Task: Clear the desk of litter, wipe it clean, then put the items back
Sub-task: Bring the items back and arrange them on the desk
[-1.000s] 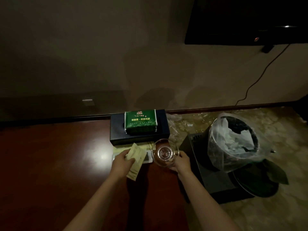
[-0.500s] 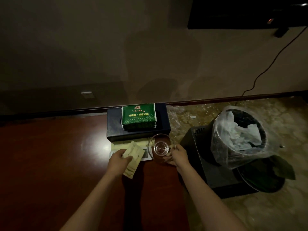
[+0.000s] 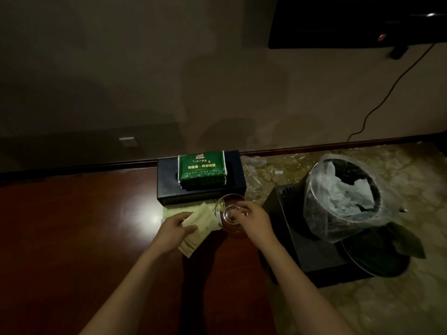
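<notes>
While left hand (image 3: pixel 175 229) fingers pinch paper packets (image 3: pixel 200 226), right hand (image 3: pixel 254 220) fingers seemingly grip the glass bowl (image 3: pixel 226 211).

glass bowl (image 3: pixel 229 215) – clear, on desk (image 3: pixel 72 238) edge | paper packets (image 3: pixel 203 226) – beige, fanned, just L of bowl

- Left hand (image 3: pixel 177 228): forearm bare, stretched forward, palm down, fingers curled, thumb pinching a flat object.
- Right hand (image 3: pixel 254 220): just beside the left, forearm bare, fingers bent, gripping something by its rim.
</notes>
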Action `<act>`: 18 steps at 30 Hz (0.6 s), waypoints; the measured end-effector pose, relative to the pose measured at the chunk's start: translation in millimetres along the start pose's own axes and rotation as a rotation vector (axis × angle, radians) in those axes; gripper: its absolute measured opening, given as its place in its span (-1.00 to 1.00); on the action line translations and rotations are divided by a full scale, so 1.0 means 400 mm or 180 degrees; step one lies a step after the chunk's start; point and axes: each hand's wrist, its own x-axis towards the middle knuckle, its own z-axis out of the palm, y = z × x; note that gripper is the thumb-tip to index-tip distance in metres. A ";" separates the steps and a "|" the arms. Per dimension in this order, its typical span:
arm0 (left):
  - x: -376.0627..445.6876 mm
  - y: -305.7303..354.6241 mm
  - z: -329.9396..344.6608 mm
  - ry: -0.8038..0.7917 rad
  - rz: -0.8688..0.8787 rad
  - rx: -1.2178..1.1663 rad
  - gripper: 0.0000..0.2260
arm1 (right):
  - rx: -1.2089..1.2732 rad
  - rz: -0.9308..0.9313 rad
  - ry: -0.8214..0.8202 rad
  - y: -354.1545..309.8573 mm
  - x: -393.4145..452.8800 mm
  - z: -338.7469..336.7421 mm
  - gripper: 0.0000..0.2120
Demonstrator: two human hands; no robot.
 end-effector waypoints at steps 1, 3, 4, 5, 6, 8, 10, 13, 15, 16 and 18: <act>-0.006 0.009 0.007 -0.0169 0.0087 0.0041 -0.73 | -0.0129 -0.0061 -0.0386 -0.008 -0.005 0.012 -0.65; -0.022 0.020 0.024 -0.0461 0.0220 0.0145 -0.74 | -0.0232 -0.0109 -0.0878 -0.013 -0.015 0.030 -0.61; -0.030 0.020 0.032 -0.0550 0.0261 0.0181 -0.74 | -0.0241 -0.0122 -0.0971 -0.005 -0.020 0.037 -0.64; -0.038 0.016 0.038 -0.0597 0.0293 0.0200 -0.75 | -0.0203 -0.0137 -0.1007 0.004 -0.031 0.042 -0.70; -0.043 0.005 0.042 -0.0606 0.0292 0.0202 -0.74 | -0.0118 -0.0131 -0.0998 0.018 -0.040 0.045 -0.78; -0.051 -0.027 0.044 -0.0594 0.0178 0.0142 -0.76 | 0.0117 -0.0155 -0.0877 0.046 -0.063 0.046 -0.91; -0.062 -0.062 0.043 -0.0554 0.0044 0.0282 -0.85 | 0.0244 -0.0133 -0.0679 0.074 -0.084 0.043 -0.92; -0.083 -0.099 0.056 -0.0210 0.0165 0.0773 -0.93 | 0.0212 -0.0058 -0.0507 0.109 -0.107 0.045 -0.86; -0.097 -0.110 0.074 0.0045 0.0333 0.0792 -0.93 | 0.0207 -0.0013 -0.0444 0.129 -0.116 0.055 -0.80; -0.101 -0.115 0.083 0.0131 0.0374 0.0728 -0.89 | 0.0202 0.0017 -0.0421 0.138 -0.117 0.061 -0.79; -0.100 -0.125 0.097 0.0206 0.0371 0.0579 -0.80 | 0.0072 0.0107 -0.0383 0.144 -0.121 0.071 -0.72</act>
